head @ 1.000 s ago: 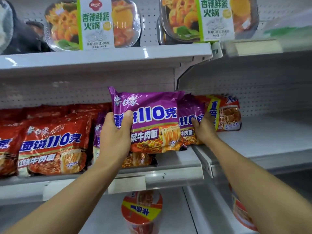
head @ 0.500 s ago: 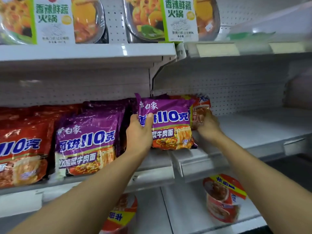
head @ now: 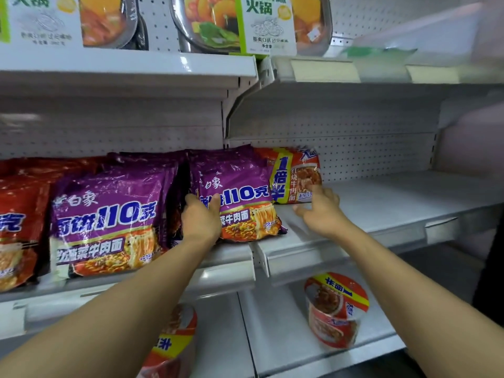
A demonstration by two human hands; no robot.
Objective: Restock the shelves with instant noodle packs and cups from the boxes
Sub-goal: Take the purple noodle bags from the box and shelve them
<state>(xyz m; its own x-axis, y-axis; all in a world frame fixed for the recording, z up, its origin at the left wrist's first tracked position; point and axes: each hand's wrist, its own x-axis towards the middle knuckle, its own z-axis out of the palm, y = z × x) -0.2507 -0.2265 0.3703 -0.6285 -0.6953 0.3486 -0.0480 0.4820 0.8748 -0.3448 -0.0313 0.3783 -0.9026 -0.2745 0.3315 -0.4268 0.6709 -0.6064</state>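
A purple noodle pack stands at the right end of the middle shelf, in front of more purple packs. My left hand grips its left edge, thumb across the front. My right hand hovers just right of the pack with fingers spread and relaxed, touching nothing I can make out. Behind it leans an orange-red noodle pack. Another purple stack stands to the left, then red packs.
The middle shelf's right section is bare white metal. Hot-pot trays line the top shelf. On the lower shelf stand two red noodle cups. A dark shape edges in at the far right.
The purple pack has been set down upright on the shelf. My right hand has let go of its right side and drawn back. The view has shifted slightly to the right.
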